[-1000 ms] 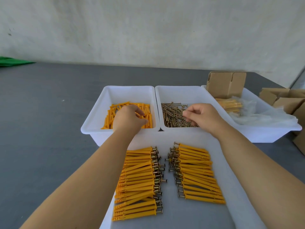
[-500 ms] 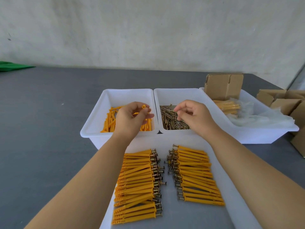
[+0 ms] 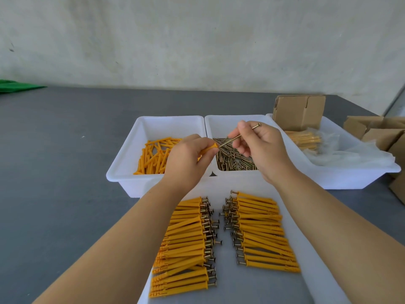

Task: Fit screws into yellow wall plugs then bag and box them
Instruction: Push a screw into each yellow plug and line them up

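My left hand (image 3: 188, 159) grips a yellow wall plug (image 3: 209, 148), its open end pointing right. Pinched in my right hand (image 3: 260, 148) is a brass screw (image 3: 237, 135), whose tip touches the plug's mouth above the gap between two bins. The left white bin (image 3: 131, 159) holds loose yellow plugs (image 3: 153, 157). The middle white bin (image 3: 221, 122) holds loose screws (image 3: 235, 161). Close to me, a white tray (image 3: 221, 290) carries two rows of plugs fitted with screws (image 3: 188, 244).
A third white bin (image 3: 355, 176) on the right holds bagged plugs (image 3: 303, 139), clear plastic bags and a cardboard box (image 3: 298, 111). More cardboard boxes (image 3: 377, 132) stand at the far right. Green material (image 3: 17, 86) lies at the far left on the grey table (image 3: 54, 172).
Both hands rose out of their bins and came together. The left now holds a plug and the right a screw, the screw's tip meeting the plug's end.
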Available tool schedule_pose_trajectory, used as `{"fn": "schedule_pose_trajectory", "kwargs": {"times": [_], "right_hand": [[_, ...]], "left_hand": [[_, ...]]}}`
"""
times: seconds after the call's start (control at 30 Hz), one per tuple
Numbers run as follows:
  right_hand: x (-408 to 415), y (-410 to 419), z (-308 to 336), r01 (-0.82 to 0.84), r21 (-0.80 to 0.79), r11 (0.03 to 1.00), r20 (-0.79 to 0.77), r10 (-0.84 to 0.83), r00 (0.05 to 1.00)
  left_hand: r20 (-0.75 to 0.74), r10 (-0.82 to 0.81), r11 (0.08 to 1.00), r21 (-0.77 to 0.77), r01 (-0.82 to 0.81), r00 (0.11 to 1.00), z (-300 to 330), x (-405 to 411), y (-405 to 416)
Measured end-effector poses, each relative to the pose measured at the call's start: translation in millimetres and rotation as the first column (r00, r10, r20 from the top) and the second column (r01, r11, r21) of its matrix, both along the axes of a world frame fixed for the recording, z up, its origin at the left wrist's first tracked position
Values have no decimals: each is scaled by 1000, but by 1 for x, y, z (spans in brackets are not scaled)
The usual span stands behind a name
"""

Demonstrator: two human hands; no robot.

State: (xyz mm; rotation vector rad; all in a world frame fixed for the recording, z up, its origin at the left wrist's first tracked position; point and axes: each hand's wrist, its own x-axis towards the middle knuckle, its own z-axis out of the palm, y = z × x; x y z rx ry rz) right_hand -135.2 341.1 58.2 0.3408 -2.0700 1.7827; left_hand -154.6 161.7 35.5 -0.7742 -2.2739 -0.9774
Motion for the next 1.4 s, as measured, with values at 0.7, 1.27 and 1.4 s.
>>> {"fn": "schedule_pose_trajectory", "kwargs": {"times": [0.7, 1.27, 1.4], "right_hand": [[-9, 12, 2, 208, -192, 959, -5, -213, 977], [-18, 29, -17, 319, -111, 941, 68, -313, 947], [-21, 31, -22, 329, -51, 943, 63, -326, 943]], "left_hand": [[349, -551, 771, 561, 301, 758, 9, 22, 16], [422, -363, 744, -405, 531, 831, -12, 62, 56], [336, -276, 614, -659, 434, 901, -22, 68, 66]]}}
